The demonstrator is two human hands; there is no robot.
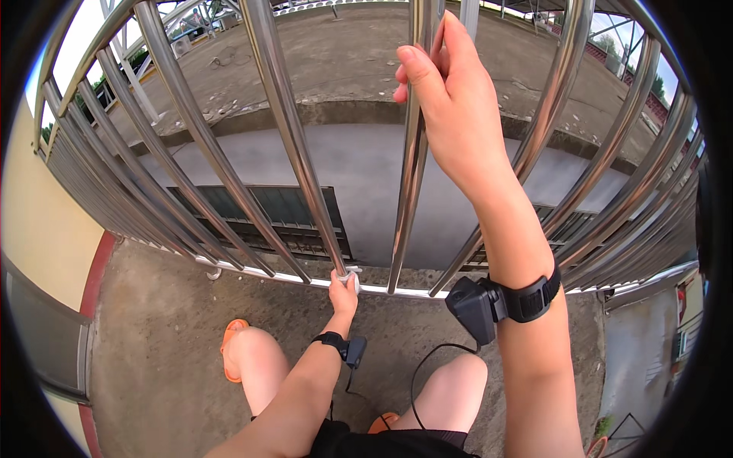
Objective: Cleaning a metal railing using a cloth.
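My left hand (343,295) is low at the foot of a shiny metal railing bar (300,166), closed on a crumpled white cloth or tissue (356,280) that lies against the bar and the bottom rail. High in front, my right hand (438,74) is around another upright bar (406,200); its thumb crosses the front and some fingertips show on the far left side. The index finger points upward. Both forearms wear black straps with small black devices (472,309) and cables.
The railing's bottom rail (375,290) curves across the view. Beyond it stand a grey wall (372,172) with barred windows and a flat concrete roof (343,63). Concrete floor (166,343) lies beneath my bent knees and orange sandals (232,343). A cream wall (46,189) is at left.
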